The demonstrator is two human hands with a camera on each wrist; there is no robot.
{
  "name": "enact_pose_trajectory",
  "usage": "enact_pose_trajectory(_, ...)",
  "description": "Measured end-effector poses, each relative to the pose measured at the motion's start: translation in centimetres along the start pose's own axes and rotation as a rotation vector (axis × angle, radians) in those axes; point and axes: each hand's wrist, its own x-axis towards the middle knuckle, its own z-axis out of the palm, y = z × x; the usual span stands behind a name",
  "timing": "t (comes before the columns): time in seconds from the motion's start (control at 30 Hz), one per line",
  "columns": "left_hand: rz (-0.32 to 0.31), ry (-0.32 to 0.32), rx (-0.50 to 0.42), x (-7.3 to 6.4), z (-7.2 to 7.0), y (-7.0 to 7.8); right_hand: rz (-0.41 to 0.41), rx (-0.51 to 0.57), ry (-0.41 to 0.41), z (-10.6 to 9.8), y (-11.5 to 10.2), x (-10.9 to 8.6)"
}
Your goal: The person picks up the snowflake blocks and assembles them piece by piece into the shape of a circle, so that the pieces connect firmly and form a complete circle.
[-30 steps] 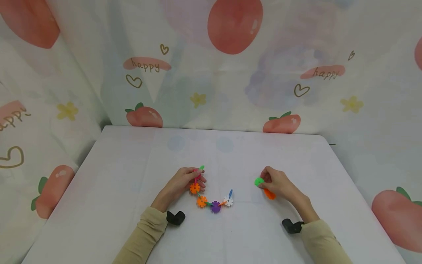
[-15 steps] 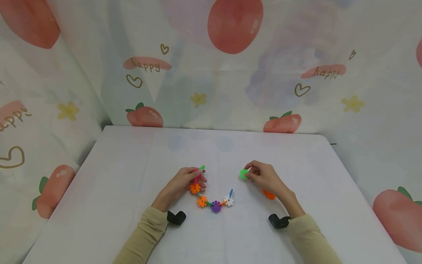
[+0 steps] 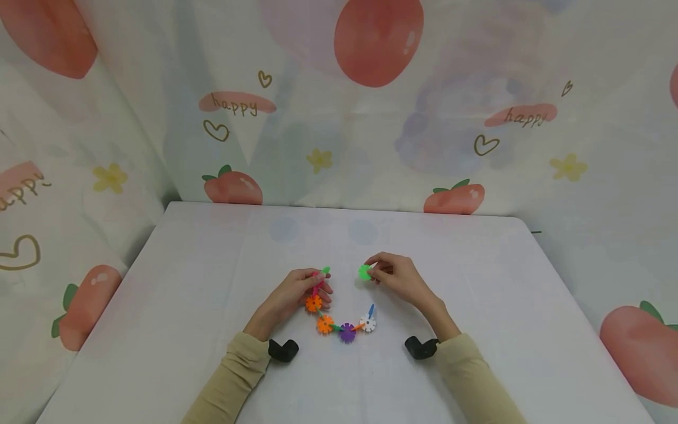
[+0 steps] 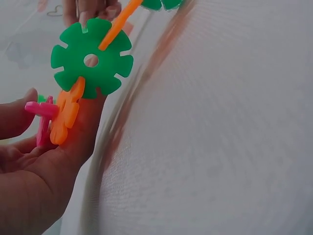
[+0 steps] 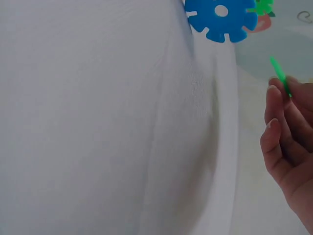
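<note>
A chain of notched plastic snowflake discs [image 3: 347, 333] curves between the hands in the head view. The left hand [image 3: 291, 294] pinches its upper left end at a pink disc [image 4: 44, 117], with a light green disc [image 3: 325, 270] sticking out past the fingertips. Orange, purple and white discs follow, and a blue disc [image 5: 205, 19] stands at the chain's right end. The right hand [image 3: 401, 280] pinches a single bright green disc [image 3: 364, 272] by its edge, above and apart from the blue end. In the right wrist view this disc appears edge-on between thumb and finger.
A white cloth-covered table [image 3: 254, 235] lies beneath the hands. Patterned cloth [image 3: 349, 129] with printed fruit and hearts hangs behind and at the sides. Black wrist mounts [image 3: 283, 351] sit by both cuffs.
The right hand has moved left with the green disc, towards the chain. A loose orange piece beside it earlier is now out of sight around the right forearm. The left hand stays still.
</note>
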Motion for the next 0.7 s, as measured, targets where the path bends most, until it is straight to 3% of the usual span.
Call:
enact_pose_trajectory(0.47, 0.013, -0.042, -0.001, 0.2, 0.0, -0.2, -0.037, 0.06, -0.059, 2.8, -2.4, 2.5)
enact_pose_trajectory(0.7, 0.02, -0.047, 0.006, 0.2, 0.0, -0.1, -0.045, 0.058, -0.047, 3.5, -2.8, 3.0)
